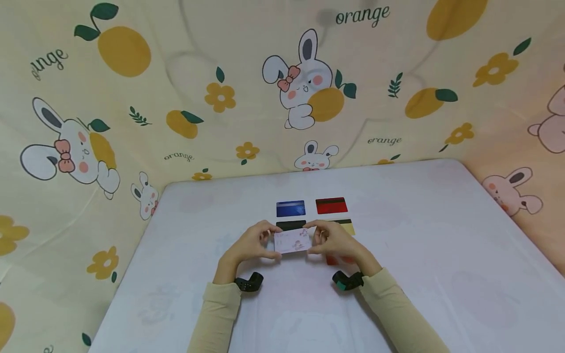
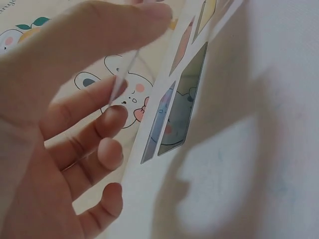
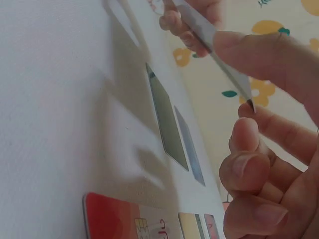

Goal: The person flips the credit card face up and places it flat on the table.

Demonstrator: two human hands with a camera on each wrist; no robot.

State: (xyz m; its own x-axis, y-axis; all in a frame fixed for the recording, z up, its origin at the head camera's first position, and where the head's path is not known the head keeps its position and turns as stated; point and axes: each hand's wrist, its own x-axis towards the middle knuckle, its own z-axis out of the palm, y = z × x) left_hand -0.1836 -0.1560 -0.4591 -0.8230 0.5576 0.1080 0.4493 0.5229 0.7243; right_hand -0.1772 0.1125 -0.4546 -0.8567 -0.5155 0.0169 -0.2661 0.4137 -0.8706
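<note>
A pale pink card with small printed figures is held up above the table, its long edges running sideways. My left hand pinches its left end between thumb and fingers. The right end is pinched by my right hand. In the right wrist view the card appears nearly edge-on, the thumb against one face. Just behind it lies a dark card, partly covered. Below my right hand sits a red and white card with a chip, mostly hidden in the head view.
Flat on the white table, a blue card and a red card form the back row. A yellow card shows partly behind the right hand. A cloth printed with rabbits and oranges surrounds the table.
</note>
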